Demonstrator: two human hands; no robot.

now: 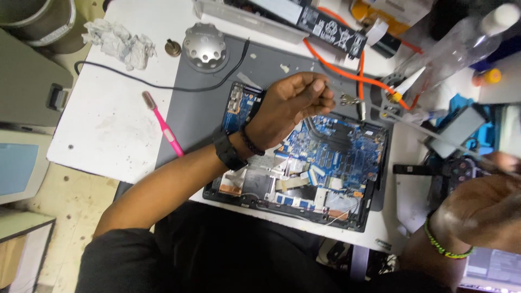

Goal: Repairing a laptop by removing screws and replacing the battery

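— Where's the work? 
— Opened laptop (pixel 325 163), front edge of the table (pixel 108 130) — left hand (pixel 287 106) curled over its board, seemingly empty. 
— Right hand (pixel 483 209)? 
— Blurred, grip unclear. Next needs steady, precise fingers.

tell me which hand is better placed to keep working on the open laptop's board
Left, probably. The left hand hovers closed right over the blue circuit board of the opened laptop. The right hand is off to the side, blurred.
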